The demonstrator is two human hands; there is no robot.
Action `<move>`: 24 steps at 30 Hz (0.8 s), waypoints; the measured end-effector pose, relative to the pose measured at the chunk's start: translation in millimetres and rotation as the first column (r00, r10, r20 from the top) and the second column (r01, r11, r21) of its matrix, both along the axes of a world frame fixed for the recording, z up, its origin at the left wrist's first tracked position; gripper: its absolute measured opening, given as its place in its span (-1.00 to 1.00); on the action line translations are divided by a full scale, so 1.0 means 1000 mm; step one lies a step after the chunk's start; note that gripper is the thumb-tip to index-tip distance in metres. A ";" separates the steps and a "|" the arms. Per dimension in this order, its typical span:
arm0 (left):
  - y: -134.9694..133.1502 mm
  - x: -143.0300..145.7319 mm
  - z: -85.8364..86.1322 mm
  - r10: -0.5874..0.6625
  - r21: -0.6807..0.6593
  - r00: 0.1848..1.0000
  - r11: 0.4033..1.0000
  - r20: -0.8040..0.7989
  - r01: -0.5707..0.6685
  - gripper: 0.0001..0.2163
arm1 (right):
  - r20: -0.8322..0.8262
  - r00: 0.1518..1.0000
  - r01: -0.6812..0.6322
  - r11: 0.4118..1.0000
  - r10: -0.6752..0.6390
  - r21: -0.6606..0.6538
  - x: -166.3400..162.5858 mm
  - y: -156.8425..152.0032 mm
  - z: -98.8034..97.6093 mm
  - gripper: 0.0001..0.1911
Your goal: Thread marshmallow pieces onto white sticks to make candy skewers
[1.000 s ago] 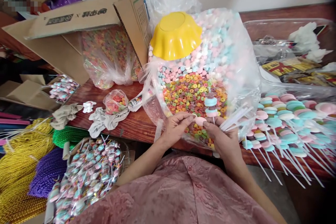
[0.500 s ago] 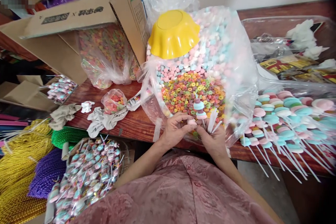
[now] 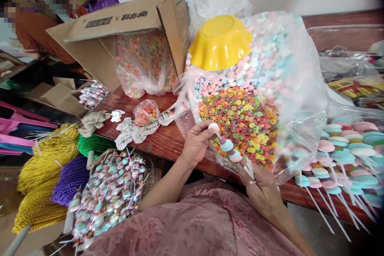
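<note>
My left hand [image 3: 195, 146] pinches a pale pink marshmallow [image 3: 214, 127] at the upper end of a candy skewer [image 3: 227, 145]. Whether the stick's tip has entered the marshmallow I cannot tell. Blue and pink marshmallows with dark gummy rings between them are threaded on the skewer, which tilts up to the left. In my right hand [image 3: 261, 182], closed, are the skewer's lower end and several spare white sticks [image 3: 249, 168]. Just beyond both hands lies a heap of colourful gummy rings [image 3: 240, 124], with loose pink, white and blue marshmallows [image 3: 264, 48] behind it on clear plastic.
An upturned yellow bowl [image 3: 222, 44] rests on the marshmallows. Finished skewers [image 3: 345, 156] are piled at the right. Left stand a cardboard box [image 3: 120, 20] with bagged rings, a small candy bag [image 3: 146, 113] and a carton of wrapped skewers [image 3: 108, 192]. A person [image 3: 42, 32] is at far left.
My left hand has raised the pink marshmallow to the skewer's top end. The skewer has gone from upright to leaning left. The view has turned left, bringing in a person there.
</note>
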State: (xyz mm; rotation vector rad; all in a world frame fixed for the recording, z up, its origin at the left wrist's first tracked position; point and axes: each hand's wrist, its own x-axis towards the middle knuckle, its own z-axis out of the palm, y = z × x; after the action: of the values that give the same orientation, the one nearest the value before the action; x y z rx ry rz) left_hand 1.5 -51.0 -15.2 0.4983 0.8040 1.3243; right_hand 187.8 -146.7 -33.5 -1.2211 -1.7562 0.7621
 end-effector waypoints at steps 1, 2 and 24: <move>-0.001 0.000 0.001 0.006 0.006 1.000 1.000 -0.001 -0.006 -0.59 | 0.005 1.000 -0.008 1.000 0.008 0.008 -0.001 0.001 0.001 -0.77; -0.002 0.000 0.001 0.005 0.016 1.000 1.000 -0.011 -0.005 -0.59 | 0.008 1.000 -0.020 1.000 0.020 0.016 -0.003 0.002 0.002 -0.77; -0.006 -0.016 0.005 0.687 0.833 0.471 0.461 -0.553 0.305 -0.81 | 0.082 0.995 0.038 0.982 -0.054 0.186 -0.020 0.008 0.009 -0.64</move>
State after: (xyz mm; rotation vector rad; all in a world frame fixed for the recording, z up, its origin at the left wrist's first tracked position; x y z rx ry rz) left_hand -14.8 -57.4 -10.3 2.1854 0.9561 1.6938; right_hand 167.5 -138.4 -24.1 -1.1795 -1.8184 0.5142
